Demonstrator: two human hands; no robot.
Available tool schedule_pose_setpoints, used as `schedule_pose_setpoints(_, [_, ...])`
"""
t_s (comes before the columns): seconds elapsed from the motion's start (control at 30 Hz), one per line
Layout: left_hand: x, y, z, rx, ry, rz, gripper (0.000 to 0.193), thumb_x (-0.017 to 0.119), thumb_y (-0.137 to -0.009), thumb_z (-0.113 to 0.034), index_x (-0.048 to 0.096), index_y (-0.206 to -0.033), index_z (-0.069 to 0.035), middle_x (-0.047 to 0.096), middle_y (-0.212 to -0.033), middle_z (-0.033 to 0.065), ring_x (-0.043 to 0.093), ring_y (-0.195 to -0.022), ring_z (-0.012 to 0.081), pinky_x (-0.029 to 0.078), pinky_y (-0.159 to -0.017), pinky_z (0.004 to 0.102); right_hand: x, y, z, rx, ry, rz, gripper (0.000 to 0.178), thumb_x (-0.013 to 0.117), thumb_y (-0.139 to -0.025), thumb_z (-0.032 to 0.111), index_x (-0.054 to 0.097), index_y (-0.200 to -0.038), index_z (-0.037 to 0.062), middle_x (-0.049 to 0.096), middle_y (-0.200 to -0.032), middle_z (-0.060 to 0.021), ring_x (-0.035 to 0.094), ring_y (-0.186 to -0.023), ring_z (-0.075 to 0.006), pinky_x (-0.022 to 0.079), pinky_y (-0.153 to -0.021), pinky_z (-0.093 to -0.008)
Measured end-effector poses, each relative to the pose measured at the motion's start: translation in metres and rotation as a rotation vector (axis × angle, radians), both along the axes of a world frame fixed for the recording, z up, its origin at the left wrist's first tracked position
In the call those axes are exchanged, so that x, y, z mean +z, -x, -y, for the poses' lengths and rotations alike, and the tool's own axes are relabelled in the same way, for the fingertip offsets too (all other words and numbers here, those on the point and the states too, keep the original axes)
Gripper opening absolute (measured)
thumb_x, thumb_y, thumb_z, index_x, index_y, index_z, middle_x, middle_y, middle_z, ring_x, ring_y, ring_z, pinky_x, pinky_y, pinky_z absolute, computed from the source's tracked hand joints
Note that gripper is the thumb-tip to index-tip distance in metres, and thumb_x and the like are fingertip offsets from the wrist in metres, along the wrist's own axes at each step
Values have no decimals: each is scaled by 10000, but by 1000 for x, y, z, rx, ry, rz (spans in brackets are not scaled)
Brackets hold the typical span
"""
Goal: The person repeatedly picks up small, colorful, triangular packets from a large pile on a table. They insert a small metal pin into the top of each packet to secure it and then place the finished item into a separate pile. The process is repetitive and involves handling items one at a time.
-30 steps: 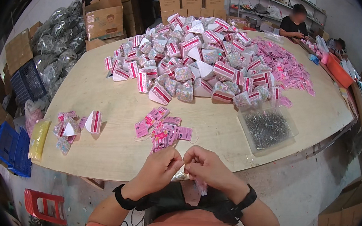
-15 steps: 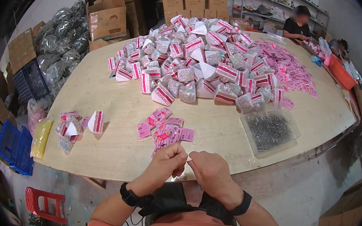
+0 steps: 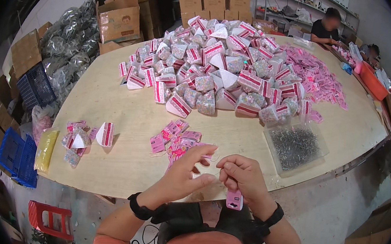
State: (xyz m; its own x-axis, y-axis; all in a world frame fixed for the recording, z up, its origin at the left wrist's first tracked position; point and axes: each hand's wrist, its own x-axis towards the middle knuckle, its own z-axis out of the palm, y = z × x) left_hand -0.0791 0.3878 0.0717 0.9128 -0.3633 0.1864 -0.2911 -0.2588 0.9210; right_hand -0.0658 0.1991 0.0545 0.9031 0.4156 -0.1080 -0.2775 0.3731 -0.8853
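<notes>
My right hand (image 3: 247,179) is closed in a pinch, and a pink card tag (image 3: 234,200) hangs below its fingers near the table's front edge. A thin loop of string seems to run by the fingertips, too fine to make out fully. Beside it my left hand (image 3: 184,172) is open, thumb and fingers spread. Just beyond the left hand lies a loose pile of pink tags (image 3: 171,136), some with strings. To the right stands a clear shallow box (image 3: 301,167) with many small dark metal pieces (image 3: 293,144) inside.
A large heap of cake-slice-shaped pieces (image 3: 204,82) fills the table's far middle, with more pink tags (image 3: 314,77) beside it. At left are a lone slice (image 3: 105,134), a small cluster (image 3: 77,140) and a yellow packet (image 3: 46,150). A person (image 3: 327,28) sits at the far right.
My hands, close together before, have parted; the left has opened. A pink tag now shows hanging under my right hand. The view has shifted slightly.
</notes>
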Motion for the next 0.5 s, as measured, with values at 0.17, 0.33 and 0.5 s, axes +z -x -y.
schedule_pose_setpoints(0.17, [3,-9,-2,-177,-233,273,538,636,-792,-207,446,-1279,-84,503,-1178,141,523,-1037,291,446,-840,358,6,0,5,162,54,-29,139,507,-889,72,604,-957,-1,554,-636,-29,400,-434,-31,300,-399,-167])
schedule_pose_setpoints(0.33, [9,1,-2,-153,-382,380,542,636,-779,-220,452,-1270,-85,513,-1147,171,526,-1033,323,458,-834,376,9,4,0,174,19,-56,222,542,-869,73,513,-1081,13,544,-629,-31,399,-426,-40,299,-391,-173])
schedule_pose_setpoints(0.5, [12,13,-1,-31,-423,548,453,651,-768,-202,505,-1169,-54,552,-1039,157,571,-914,317,486,-733,375,8,6,-3,151,11,-25,265,552,-860,59,463,-1109,33,540,-622,-34,401,-423,-45,299,-389,-170])
